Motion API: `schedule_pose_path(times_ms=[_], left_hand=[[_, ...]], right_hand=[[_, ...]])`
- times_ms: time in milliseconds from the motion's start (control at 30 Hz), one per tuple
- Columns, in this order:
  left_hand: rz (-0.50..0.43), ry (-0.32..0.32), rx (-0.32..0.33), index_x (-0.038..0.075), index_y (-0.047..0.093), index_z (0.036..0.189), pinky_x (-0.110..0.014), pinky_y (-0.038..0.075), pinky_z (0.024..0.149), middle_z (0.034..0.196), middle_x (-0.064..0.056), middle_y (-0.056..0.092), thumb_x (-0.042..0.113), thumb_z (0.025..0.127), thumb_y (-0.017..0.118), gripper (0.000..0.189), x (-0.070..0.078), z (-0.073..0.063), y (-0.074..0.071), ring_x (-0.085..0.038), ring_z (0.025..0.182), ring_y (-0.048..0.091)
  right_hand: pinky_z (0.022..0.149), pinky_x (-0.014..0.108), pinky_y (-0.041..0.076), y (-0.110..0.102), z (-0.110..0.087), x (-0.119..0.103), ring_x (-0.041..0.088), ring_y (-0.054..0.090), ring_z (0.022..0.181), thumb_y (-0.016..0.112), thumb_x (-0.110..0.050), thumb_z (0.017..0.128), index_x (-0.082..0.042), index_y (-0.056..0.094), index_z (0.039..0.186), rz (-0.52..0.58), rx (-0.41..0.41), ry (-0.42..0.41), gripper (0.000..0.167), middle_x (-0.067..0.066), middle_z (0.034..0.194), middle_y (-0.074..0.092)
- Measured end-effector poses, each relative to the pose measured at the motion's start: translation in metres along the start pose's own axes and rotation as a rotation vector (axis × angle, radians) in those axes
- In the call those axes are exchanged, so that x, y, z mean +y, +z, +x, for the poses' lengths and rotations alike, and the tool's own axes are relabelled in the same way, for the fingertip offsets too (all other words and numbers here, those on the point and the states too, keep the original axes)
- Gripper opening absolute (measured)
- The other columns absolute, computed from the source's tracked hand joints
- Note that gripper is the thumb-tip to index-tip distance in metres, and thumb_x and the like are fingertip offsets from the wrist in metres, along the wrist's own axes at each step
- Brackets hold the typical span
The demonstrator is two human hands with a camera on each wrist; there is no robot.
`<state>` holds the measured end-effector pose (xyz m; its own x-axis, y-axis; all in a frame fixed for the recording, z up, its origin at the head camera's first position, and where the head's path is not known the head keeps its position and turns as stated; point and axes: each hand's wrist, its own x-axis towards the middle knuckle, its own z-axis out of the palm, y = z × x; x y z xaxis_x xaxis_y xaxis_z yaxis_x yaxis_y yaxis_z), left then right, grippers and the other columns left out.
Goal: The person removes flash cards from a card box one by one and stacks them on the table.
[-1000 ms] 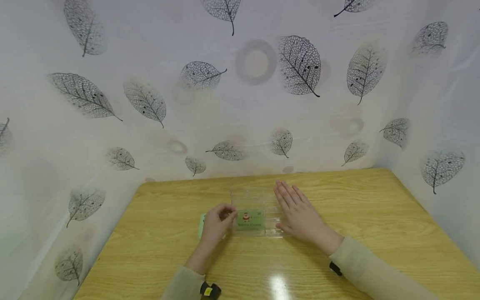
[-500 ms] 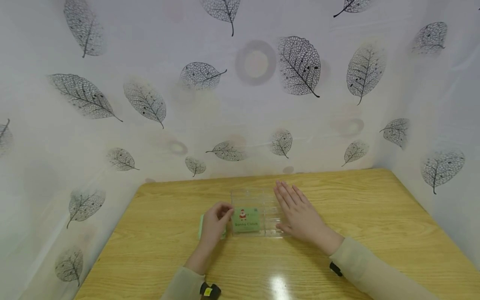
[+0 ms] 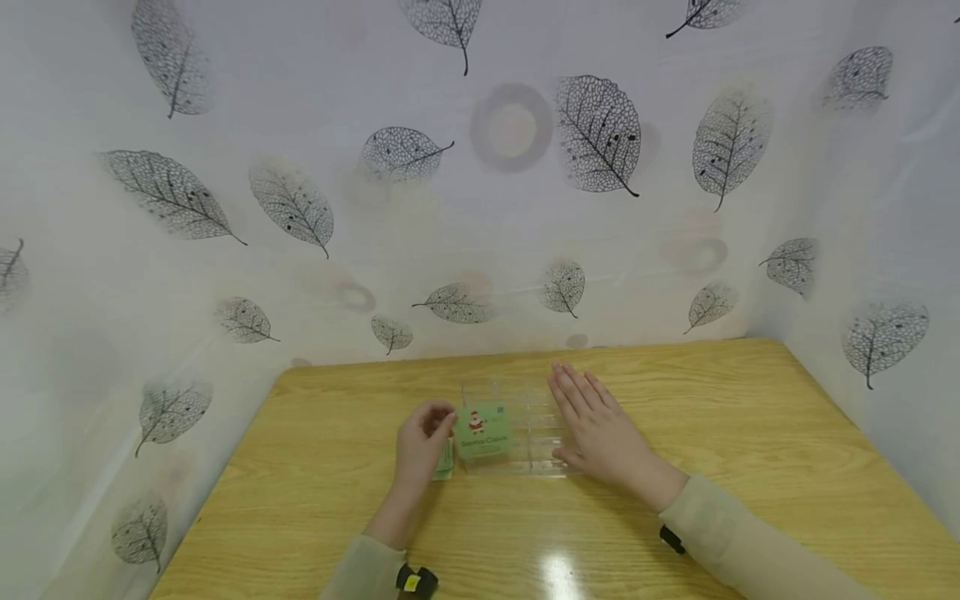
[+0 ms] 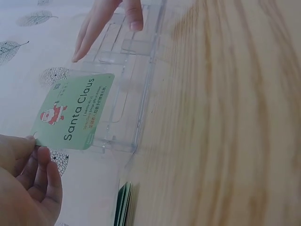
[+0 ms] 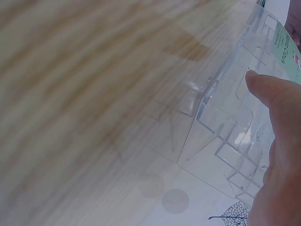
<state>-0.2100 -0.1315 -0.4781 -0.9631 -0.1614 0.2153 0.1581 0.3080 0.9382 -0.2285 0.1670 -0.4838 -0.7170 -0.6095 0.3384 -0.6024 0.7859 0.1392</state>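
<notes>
My left hand [image 3: 422, 442] pinches a green Santa Claus flash card [image 3: 482, 432] by one corner, between thumb and fingers. The card is tilted, printed side showing, over the left part of a clear plastic organizer box [image 3: 531, 454]. In the left wrist view, the card [image 4: 75, 113] overlaps the box's near end. My right hand [image 3: 600, 429] rests along the right side of the box with fingers straight. The right wrist view shows its thumb [image 5: 263, 87] lying over the divided compartments.
A small stack of green cards [image 3: 445, 462] lies on the wooden table [image 3: 315, 483] left of the box, partly hidden by my left hand. A curtain with leaf prints [image 3: 510, 250] stands behind the table.
My left hand has moved left, drawing the Santa Claus card up and leftward from the box's left compartment. The right hand has stayed still on the box.
</notes>
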Motion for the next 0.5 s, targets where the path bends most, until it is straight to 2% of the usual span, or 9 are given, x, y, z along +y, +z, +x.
schedule_pose_path(times_ms=[333,500], left_hand=[[-0.030,0.008,0.003,-0.008,0.071,0.108,-0.014,0.057,0.071,0.099,-0.024,0.073,-0.004,0.097,0.071,0.011,0.0005,0.0000,-0.0035,-0.002,0.075,0.061],[-0.021,0.021,0.012,-0.008,0.071,0.108,-0.015,0.058,0.071,0.099,-0.023,0.073,-0.003,0.098,0.070,0.011,-0.0019,0.0000,-0.0053,-0.001,0.076,0.061]], right_hand=[[0.133,0.056,0.020,-0.0009,0.0002,-0.0001,0.042,0.025,0.161,0.076,-0.062,0.089,0.006,0.026,0.164,-0.015,-0.017,0.001,0.113,0.024,0.176,0.018],[0.134,0.055,0.019,-0.0022,0.0006,-0.0002,0.041,0.022,0.163,0.075,-0.063,0.089,0.005,0.024,0.165,-0.026,-0.049,0.008,0.113,0.023,0.176,0.016]])
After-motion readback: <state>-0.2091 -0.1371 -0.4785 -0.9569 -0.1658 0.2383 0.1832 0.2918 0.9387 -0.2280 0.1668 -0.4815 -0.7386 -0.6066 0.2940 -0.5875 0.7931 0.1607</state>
